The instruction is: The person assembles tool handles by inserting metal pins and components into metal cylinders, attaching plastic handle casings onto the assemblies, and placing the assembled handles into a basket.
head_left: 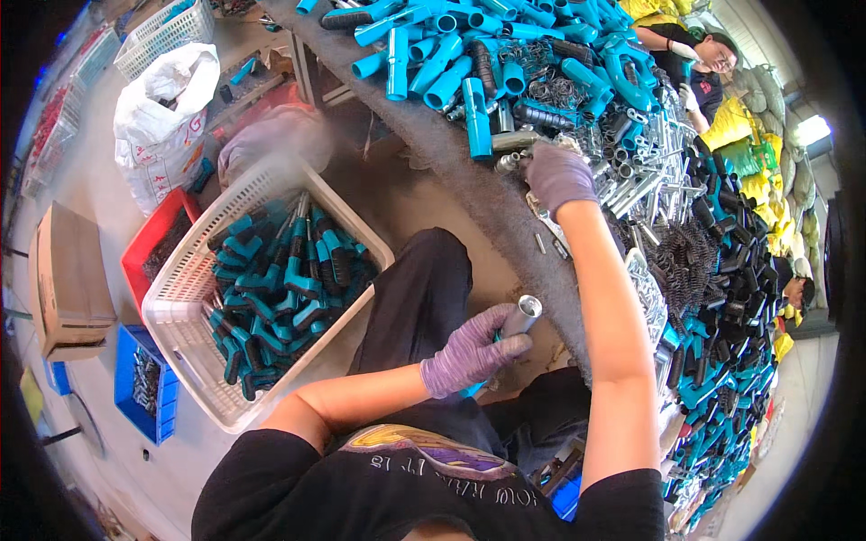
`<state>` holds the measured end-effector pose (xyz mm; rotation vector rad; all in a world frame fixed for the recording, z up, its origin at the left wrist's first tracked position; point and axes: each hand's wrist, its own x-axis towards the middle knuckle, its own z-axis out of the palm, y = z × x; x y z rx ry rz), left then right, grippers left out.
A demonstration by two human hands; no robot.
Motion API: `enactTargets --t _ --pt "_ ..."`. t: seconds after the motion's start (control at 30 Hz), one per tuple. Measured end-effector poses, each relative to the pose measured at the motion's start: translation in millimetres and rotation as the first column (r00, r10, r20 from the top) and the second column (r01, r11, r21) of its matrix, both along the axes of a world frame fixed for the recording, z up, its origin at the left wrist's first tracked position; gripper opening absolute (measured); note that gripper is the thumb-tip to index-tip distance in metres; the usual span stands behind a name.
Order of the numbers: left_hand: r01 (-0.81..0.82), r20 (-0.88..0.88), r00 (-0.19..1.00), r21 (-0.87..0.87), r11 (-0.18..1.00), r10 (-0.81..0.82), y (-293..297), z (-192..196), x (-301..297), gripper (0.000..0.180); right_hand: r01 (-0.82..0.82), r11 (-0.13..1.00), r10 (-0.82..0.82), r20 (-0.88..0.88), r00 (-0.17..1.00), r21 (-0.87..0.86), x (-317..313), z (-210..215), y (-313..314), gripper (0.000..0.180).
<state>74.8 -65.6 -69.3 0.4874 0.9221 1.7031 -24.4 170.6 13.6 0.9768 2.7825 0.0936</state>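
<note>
**Seat the metal tube squarely while the other hand fetches the next part**

The left hand (469, 350), in a purple glove, has its grip wrapped tight around a short metal tube (521, 316) held over the lap at about 6 o'clock from the desk's near edge; the tube's open end points up toward 1 o'clock, and a bit of teal shows under the fist. The right hand (557, 176), gloved the same, reaches out to the grey felt-covered desk (469, 176) at roughly 12 o'clock from the left hand, its fingers curled down onto small silver fittings (511, 160) at the edge of the pile; whether that grip has closed on one cannot be told from here

To do this well, I judge it best to keep the tube steady and its open mouth facing the incoming hand, so the fetched piece meets it straight. Picking a single fitting from the heap matters: the springs (550, 90) and teal plastic handles (433, 63) lie tangled just beyond at 11 o'clock and could drag along

The white basket (180, 288) of assembled teal tools sits at 9 o'clock from the left hand, near enough for a short drop
</note>
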Motion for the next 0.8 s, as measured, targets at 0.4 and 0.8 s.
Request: enactTargets --t 0.4,0.8 --pt "0.003 -0.037 0.999 0.013 1.000 -0.002 -17 -1 5 0.034 -0.165 0.817 -0.091 -0.405 0.910 -0.553 60 -2 35 0.030" --pt "0.189 -0.586 0.801 0.057 0.980 -0.120 17 23 21 0.051 -0.649 0.226 -0.794 -0.523 0.309 -0.727 250 48 -97 0.044"
